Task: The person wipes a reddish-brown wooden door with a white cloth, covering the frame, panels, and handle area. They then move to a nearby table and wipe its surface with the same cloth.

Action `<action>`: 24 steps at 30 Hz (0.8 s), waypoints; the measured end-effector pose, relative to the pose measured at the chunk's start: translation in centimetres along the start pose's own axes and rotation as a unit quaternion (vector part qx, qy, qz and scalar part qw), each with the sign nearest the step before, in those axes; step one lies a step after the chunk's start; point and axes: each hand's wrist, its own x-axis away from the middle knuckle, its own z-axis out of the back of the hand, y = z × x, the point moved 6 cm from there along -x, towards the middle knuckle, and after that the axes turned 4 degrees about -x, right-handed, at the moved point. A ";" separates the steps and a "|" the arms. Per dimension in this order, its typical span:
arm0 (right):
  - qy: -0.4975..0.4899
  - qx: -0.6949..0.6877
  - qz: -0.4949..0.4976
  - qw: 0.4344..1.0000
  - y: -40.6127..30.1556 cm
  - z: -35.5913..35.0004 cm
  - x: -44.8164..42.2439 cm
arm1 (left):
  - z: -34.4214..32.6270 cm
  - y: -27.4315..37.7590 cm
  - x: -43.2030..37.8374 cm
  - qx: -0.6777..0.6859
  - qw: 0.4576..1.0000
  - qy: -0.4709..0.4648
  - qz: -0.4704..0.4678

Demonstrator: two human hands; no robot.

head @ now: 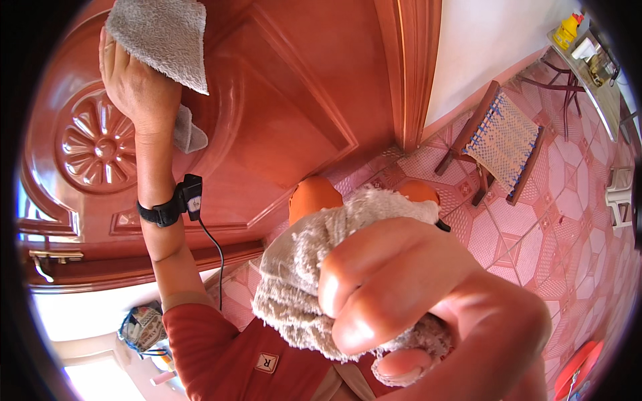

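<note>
My left hand point(138, 85) is raised against a carved, reddish-brown door panel point(281, 125), at the upper left. A grey terry cloth point(160, 40) is held in it; part of the cloth hangs below the wrist. Just under that hand is a carved flower rosette point(105, 148). A black strap with a small device and a cable is on the left forearm. Close to the camera, my right hand point(396, 280) is closed around a bunched beige-grey terry cloth point(301, 290), which hides part of my shirt and legs.
A low wooden stool with a woven seat point(506, 138) stands on the pink patterned tile floor point(526, 235). A table with a yellow bottle point(568, 32) is at the upper right. A metal door handle point(57, 255) is at lower left. A red round object point(577, 368) lies lower right.
</note>
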 end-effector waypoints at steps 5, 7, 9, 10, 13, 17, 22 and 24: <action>-0.011 -0.004 -0.013 1.000 0.8 -0.3 0.2 | -0.2 -0.1 0.0 0.006 1.000 0.015 0.019; -0.011 -0.007 -0.016 1.000 1.0 -0.4 0.3 | -0.5 -0.4 0.4 0.008 1.000 -0.004 0.009; -0.011 -0.014 -0.015 1.000 1.0 -0.4 0.3 | -0.4 -0.7 0.7 0.014 1.000 -0.010 -0.001; -0.011 -0.023 -0.013 1.000 1.0 -0.3 0.2 | -0.2 -0.7 0.7 0.019 1.000 -0.006 -0.006; 0.000 -0.030 -0.005 1.000 1.3 -0.5 -0.4 | -0.4 -0.6 1.0 0.023 1.000 0.012 0.013; 0.016 -0.034 0.011 0.999 1.8 -0.4 -0.8 | -0.6 -0.3 0.3 0.027 0.999 0.021 0.018; 0.048 -0.078 0.039 0.995 3.8 -0.1 -0.4 | -0.2 -0.3 1.2 -0.012 1.000 0.004 -0.007; 0.068 -0.081 0.045 0.993 5.3 0.2 -0.7 | -0.1 -0.2 1.0 -0.041 0.999 -0.020 -0.029</action>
